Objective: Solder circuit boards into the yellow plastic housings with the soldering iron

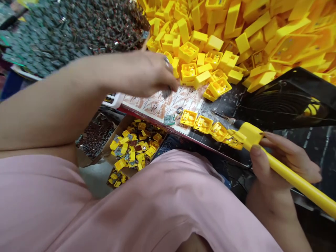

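My right hand (283,161) grips a soldering iron (286,168) with a long yellow handle. Its thin metal tip points left, above the row of yellow housings. My left hand (154,75) is closed with fingertips pinched over the paper-covered worktop (147,106); a small grey piece (166,92) shows under them, too blurred to name. In front of me, several open yellow housings (204,124) with metal contacts inside lie in a slanting row along the worktop's edge. Left of that row are a small green circuit board (169,119) and a small round part (180,110).
A large heap of yellow housings (215,42) covers the back right. Small circuit boards (78,31) are piled at back left. A black fan (283,94) stands at right. Below the edge, a cardboard box (111,143) holds yellow and grey parts.
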`<state>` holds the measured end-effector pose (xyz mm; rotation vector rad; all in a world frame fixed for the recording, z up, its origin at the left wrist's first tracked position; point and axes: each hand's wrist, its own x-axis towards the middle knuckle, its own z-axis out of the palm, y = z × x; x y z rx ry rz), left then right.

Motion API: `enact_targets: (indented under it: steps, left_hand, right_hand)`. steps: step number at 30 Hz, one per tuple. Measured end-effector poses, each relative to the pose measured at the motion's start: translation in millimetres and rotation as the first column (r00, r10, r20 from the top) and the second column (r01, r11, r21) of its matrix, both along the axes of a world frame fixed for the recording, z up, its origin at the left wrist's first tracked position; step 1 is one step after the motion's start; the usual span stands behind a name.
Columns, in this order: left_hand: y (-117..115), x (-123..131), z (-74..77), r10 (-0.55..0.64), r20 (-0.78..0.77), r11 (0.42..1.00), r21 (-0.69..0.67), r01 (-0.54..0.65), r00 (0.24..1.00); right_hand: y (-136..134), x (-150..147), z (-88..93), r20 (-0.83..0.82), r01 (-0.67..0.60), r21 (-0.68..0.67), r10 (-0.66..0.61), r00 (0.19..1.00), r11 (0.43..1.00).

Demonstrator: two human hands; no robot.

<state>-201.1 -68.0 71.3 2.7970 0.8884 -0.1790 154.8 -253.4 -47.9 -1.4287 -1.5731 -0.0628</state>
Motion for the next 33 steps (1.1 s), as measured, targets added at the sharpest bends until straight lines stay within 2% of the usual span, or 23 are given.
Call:
enact_targets:
  steps: [2,4,6,7,8,10,12,14,19,23,27,33]
  left_hand:
    - [-21,25,-15.4,-0.113,-0.038,0.994,-0.002,0.113,0.993]
    - [-40,40,-32.6,-0.152,0.025,0.988,-0.032,0.153,0.988]
    - [-50,42,-48.1,-0.168,0.175,0.979,-0.081,0.185,0.970]
    - [-51,39,-54.1,-0.134,0.262,0.982,-0.096,0.164,0.956]
    - [-51,34,-58.6,-0.056,0.349,0.990,-0.105,0.099,0.935]
    - [-48,23,-63.9,0.182,0.463,0.982,-0.132,-0.135,0.868]
    - [-47,16,-67.4,0.383,0.507,0.923,-0.174,-0.344,0.772]
    - [-51,17,-72.5,0.442,0.501,0.894,-0.180,-0.410,0.744]
    - [-70,40,-94.8,0.445,0.449,0.882,-0.071,-0.466,0.774]
    - [-79,52,-108.1,0.419,0.476,0.899,-0.098,-0.427,0.773]
    - [-82,57,-110.5,0.417,0.536,0.895,-0.102,-0.434,0.734]
    - [-76,61,-111.6,0.322,0.551,0.939,-0.086,-0.332,0.770]
  right_hand:
    - [1,0,1.7,-0.033,-0.071,0.113,0.075,0.997,0.991]
    - [1,2,1.5,-0.064,-0.098,0.166,0.110,0.992,0.981]
    - [0,6,-0.6,-0.092,-0.095,0.165,0.111,0.990,0.982]
    - [-1,8,-2.3,-0.099,-0.094,0.151,0.110,0.989,0.984]
    - [-1,10,-4.1,-0.103,-0.092,0.137,0.107,0.989,0.986]
    - [-2,14,-8.0,-0.110,-0.090,0.127,0.104,0.989,0.988]
    - [-1,18,-11.0,-0.122,-0.098,0.140,0.115,0.986,0.985]
    - [1,20,-12.4,-0.139,-0.108,0.151,0.129,0.982,0.983]
    - [1,20,-11.4,-0.175,-0.084,0.123,0.105,0.979,0.989]
    - [-5,21,-12.1,-0.159,-0.068,0.097,0.083,0.984,0.993]
    - [-9,21,-12.3,-0.147,-0.042,0.044,0.048,0.988,0.998]
    - [-5,15,-8.6,-0.152,-0.095,0.085,0.107,0.983,0.992]
